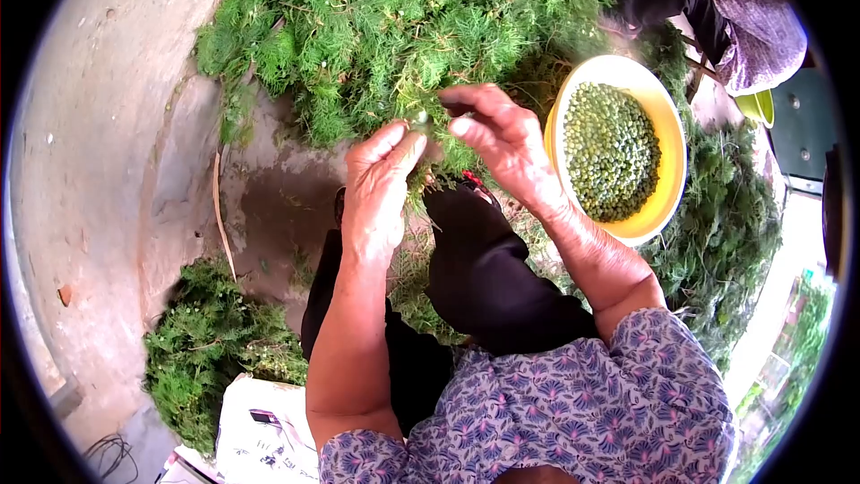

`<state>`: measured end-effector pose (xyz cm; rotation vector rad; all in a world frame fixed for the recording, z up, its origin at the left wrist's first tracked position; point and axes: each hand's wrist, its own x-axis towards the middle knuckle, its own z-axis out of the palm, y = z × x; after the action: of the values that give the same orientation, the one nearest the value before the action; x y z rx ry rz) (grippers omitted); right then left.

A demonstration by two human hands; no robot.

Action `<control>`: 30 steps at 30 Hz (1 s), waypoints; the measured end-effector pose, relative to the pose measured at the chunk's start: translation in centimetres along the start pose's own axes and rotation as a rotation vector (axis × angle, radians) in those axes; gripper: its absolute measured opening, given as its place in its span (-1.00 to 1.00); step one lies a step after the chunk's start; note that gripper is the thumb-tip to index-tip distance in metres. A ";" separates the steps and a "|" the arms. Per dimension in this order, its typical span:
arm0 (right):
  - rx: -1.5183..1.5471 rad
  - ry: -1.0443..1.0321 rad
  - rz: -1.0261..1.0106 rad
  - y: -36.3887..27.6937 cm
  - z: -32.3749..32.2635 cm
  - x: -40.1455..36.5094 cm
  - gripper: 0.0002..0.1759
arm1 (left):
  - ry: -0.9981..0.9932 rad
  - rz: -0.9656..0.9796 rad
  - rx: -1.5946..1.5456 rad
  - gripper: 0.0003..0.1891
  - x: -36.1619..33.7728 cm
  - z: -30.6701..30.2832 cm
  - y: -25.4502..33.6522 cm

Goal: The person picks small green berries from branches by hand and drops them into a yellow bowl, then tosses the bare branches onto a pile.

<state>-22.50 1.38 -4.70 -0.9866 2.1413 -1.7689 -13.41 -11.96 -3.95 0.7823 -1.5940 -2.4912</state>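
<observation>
While the left hand (381, 184) pinches a green sprig (435, 136) between thumb and forefinger, the right hand (511, 148) is near it on the other side, with its thumb and forefinger curved and a narrow gap between the tips. The sprig is between the two hands, and its finer details are blurred.

Just beyond both hands lies a big heap of green branches (385, 27), with small pale berries among the leaves. Just beside the right hand, on its outer side, stands a yellow bowl (669, 186), which contains many round green berries (609, 148). Farther out past this bowl there is another pile of greenery (721, 224), and beyond the right hand sits another person (752, 27), in dark trousers and a patterned garment.

Behind the left hand, toward the body and to its outer side, lies a smaller pile of branches (210, 341). Next to this pile is a white sack (255, 430), which bears dark marks like printed characters and a small dark rectangle; this writing is too small for me to read.
</observation>
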 end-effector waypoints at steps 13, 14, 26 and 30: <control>0.362 -0.112 0.294 0.2 1.6 -0.3 -0.78 | 0.101 0.368 0.524 -0.83 0.0 -0.5 -0.7; 0.362 -0.116 0.296 0.1 1.7 -0.4 -0.78 | 0.105 0.366 0.523 -0.83 0.0 -0.6 -0.7; 0.598 0.022 0.409 -0.7 2.4 -1.2 -0.82 | 0.114 0.147 0.094 -0.91 -0.6 0.1 0.5; 0.028 0.002 0.080 -2.0 1.3 -1.2 -0.81 | 0.136 0.206 0.272 -0.91 -0.8 0.4 0.3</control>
<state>-20.17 0.98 -3.54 -0.8796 2.1200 -1.7584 -12.92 -11.47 -3.29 0.7531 -1.8804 -2.0634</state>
